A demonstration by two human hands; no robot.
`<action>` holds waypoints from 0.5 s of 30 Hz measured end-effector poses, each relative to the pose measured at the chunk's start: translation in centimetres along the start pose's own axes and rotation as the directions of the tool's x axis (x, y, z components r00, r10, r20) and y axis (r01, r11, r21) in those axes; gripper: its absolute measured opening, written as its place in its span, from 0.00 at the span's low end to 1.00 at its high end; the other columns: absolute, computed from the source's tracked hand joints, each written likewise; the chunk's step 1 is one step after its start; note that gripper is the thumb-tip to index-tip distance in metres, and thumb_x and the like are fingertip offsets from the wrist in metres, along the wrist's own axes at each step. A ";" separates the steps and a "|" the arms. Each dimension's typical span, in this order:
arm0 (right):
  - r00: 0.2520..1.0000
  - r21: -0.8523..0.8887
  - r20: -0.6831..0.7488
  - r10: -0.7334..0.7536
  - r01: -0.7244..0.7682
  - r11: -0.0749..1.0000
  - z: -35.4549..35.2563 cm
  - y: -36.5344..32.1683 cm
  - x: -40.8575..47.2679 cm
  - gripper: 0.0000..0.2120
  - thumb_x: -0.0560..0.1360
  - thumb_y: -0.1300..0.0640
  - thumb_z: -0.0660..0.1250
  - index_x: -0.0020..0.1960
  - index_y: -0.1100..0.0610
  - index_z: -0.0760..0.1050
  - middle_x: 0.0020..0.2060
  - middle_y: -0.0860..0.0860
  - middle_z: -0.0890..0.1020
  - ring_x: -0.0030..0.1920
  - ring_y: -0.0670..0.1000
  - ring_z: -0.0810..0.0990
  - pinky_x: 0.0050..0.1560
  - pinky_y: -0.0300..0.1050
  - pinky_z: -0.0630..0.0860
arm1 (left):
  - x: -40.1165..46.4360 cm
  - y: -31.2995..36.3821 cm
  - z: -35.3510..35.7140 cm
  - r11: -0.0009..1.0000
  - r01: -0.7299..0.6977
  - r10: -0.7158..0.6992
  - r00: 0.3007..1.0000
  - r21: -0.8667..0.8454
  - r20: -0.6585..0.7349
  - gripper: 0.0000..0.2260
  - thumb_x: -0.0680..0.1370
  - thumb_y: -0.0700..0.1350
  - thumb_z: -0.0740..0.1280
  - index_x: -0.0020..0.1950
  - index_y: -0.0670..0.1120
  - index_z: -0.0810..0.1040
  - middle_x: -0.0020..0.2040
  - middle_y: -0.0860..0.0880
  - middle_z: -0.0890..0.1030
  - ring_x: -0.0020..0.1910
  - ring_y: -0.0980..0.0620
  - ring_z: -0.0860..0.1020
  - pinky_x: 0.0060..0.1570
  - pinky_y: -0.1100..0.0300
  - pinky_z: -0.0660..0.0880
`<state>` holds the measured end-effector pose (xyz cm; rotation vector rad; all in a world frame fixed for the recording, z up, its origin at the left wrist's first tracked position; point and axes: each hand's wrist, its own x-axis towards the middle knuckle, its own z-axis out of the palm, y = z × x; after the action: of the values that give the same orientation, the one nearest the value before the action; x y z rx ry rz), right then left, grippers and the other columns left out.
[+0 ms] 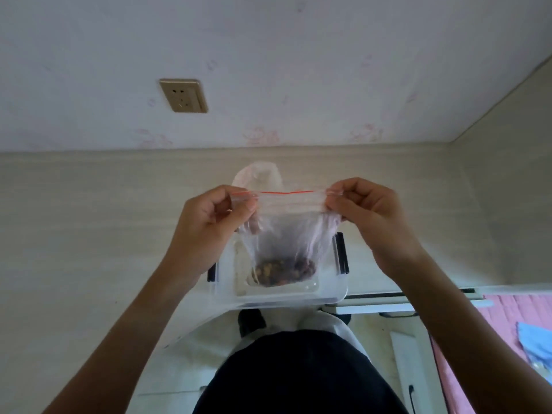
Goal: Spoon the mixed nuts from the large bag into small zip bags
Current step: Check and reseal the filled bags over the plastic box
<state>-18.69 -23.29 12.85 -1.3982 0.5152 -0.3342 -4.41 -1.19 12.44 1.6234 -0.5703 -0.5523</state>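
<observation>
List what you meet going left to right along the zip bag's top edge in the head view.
Left hand pinching one corner → red zip strip of the small zip bag → right hand pinching the other corner.

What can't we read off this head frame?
- Zip seal of the small zip bag: head view too coarse to tell closed or open; left hand and right hand cover both ends.
- Large bag: mostly hidden behind the small bag.
- Spoon: not visible.
- Clear container contents: blurred by plastic.
</observation>
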 end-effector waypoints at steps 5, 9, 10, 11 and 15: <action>0.996 -0.229 -0.074 0.047 -0.063 0.971 1.7 4.3 -0.6 0.08 0.78 0.68 0.71 0.46 0.56 0.83 0.38 0.52 0.87 0.38 0.47 0.84 0.42 0.36 0.78 | -0.7 -5.2 -1.0 0.992 0.099 -0.101 0.995 0.073 0.022 0.03 0.81 0.43 0.71 0.51 0.48 0.85 0.39 0.46 0.87 0.39 0.47 0.87 0.42 0.67 0.78; 0.992 -0.439 -0.100 0.071 -0.108 0.892 2.2 8.4 0.2 0.07 0.78 0.66 0.70 0.45 0.57 0.81 0.35 0.48 0.86 0.35 0.44 0.83 0.39 0.32 0.75 | -0.4 -8.9 -0.7 0.961 0.168 -0.169 0.985 0.222 -0.014 0.05 0.81 0.42 0.72 0.47 0.51 0.84 0.39 0.53 0.87 0.38 0.54 0.87 0.40 0.66 0.78; 0.991 -0.524 -0.101 0.092 -0.132 0.841 2.4 9.4 0.7 0.05 0.79 0.65 0.70 0.45 0.58 0.81 0.35 0.48 0.86 0.36 0.46 0.83 0.38 0.32 0.75 | -0.3 -9.7 -0.6 0.942 0.163 -0.164 0.986 0.294 -0.024 0.05 0.80 0.42 0.72 0.47 0.51 0.83 0.38 0.54 0.87 0.37 0.55 0.86 0.41 0.63 0.79; 0.987 -0.610 -0.098 0.125 -0.158 0.776 2.4 10.5 1.0 0.04 0.80 0.63 0.68 0.46 0.58 0.80 0.36 0.49 0.85 0.37 0.49 0.83 0.37 0.33 0.75 | -0.2 -10.5 -0.2 0.911 0.140 -0.143 0.990 0.388 -0.023 0.04 0.81 0.43 0.72 0.47 0.50 0.83 0.37 0.54 0.87 0.37 0.57 0.86 0.42 0.60 0.80; 0.974 -0.826 -0.015 0.226 -0.140 0.546 3.3 13.4 1.6 0.08 0.83 0.60 0.61 0.56 0.60 0.78 0.36 0.51 0.82 0.33 0.48 0.80 0.33 0.39 0.74 | -0.5 -11.7 0.9 0.514 -0.050 -0.002 0.998 0.857 0.060 0.09 0.81 0.48 0.69 0.61 0.49 0.79 0.46 0.49 0.86 0.43 0.44 0.85 0.41 0.53 0.79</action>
<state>-16.68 -19.30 -0.28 -2.2473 0.7905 0.2063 -4.76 -0.29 0.74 2.5585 -1.0136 -0.2720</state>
